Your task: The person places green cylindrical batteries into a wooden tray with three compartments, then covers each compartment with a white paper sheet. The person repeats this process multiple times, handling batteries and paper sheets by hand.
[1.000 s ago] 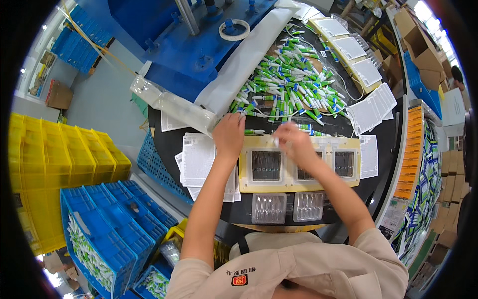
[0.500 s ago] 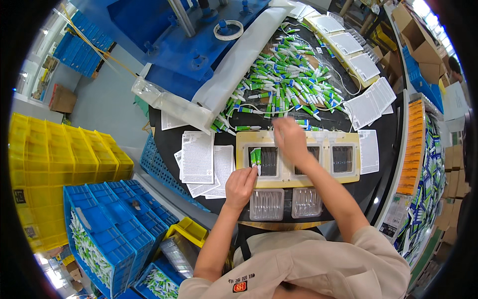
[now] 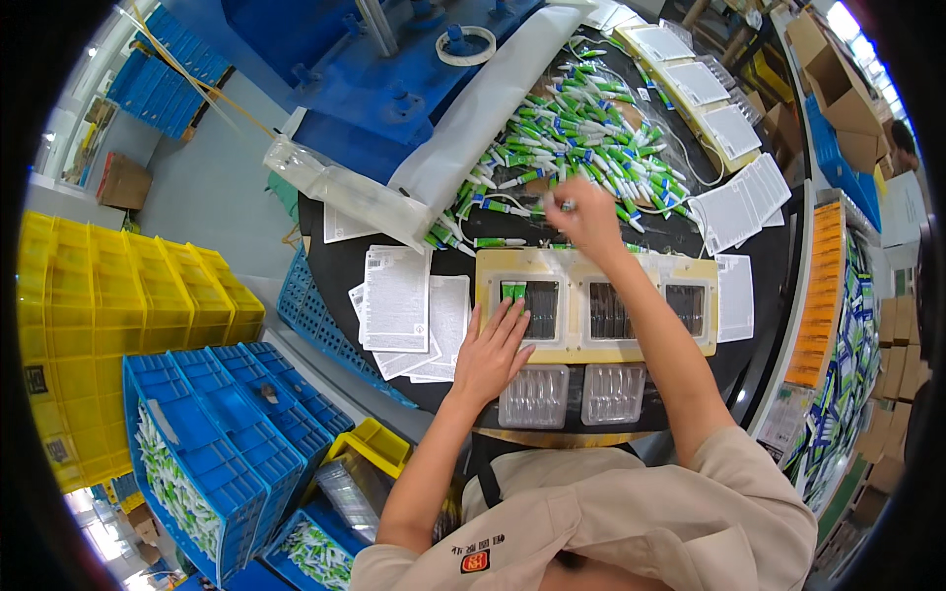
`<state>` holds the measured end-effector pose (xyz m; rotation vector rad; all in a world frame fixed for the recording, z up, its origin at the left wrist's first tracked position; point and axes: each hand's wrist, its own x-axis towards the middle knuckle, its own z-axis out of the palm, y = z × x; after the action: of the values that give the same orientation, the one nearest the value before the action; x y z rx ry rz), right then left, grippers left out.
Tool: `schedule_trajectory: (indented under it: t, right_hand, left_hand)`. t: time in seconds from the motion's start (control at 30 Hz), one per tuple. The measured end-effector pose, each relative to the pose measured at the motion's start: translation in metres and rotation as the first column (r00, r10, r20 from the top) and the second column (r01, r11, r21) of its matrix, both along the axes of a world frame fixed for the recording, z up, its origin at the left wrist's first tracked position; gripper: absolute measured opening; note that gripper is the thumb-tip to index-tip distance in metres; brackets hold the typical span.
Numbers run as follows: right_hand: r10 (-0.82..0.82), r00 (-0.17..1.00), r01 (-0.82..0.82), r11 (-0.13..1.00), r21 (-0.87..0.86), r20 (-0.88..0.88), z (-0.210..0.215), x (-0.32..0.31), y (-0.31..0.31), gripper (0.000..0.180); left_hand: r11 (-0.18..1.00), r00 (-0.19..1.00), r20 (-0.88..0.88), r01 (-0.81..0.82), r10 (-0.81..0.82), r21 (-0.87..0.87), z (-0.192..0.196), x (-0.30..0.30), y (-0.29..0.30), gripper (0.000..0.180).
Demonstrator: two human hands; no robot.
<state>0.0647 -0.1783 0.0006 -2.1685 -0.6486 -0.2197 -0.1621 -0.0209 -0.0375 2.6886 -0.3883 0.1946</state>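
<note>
My left hand lies with fingers spread over the left window of a pale yellow frame. Beneath its fingertips, the tops of green-and-white small tubes show in that window; their lower parts are hidden. My right hand is above the near edge of a heap of similar tubes. Its fingers are pinched around a small tube, of which only a pale tip shows. The frame's other windows look dark, with thin ridges.
Two clear blister trays lie before the frame. Printed white cards are stacked at its left, more at its right. A second yellow frame holds cards farther back. Blue machinery stands far left; blue crates stand near left.
My right hand has moved away from the frame toward the heap. My left hand has gone from pinching a tube's end to lying spread over the left window. The view has shifted slightly.
</note>
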Motion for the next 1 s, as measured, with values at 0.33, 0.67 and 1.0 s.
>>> schedule_trajectory:
  t: [0.33,0.67,1.0]
  right_hand:
    - [0.707,0.605,-0.484,0.692,-0.536,0.367,-0.02,-0.119,-0.042,0.03]
    - [0.457,0.887,-0.457,0.889,-0.016,0.068,-0.02,-0.093,-0.038,0.028]
    - [-0.311,0.95,0.214,0.737,-0.641,-0.039,-0.027,0.062,0.019,0.046]
  left_hand:
    - [0.998,1.0,0.014,0.013,-0.012,-0.069,-0.012,0.0,0.002,0.059]
    - [0.989,0.999,0.034,0.019,-0.014,-0.147,0.0,0.007,0.004,0.058]
    - [0.971,1.0,0.016,-0.022,0.019,0.239,-0.005,0.202,0.037,0.017]
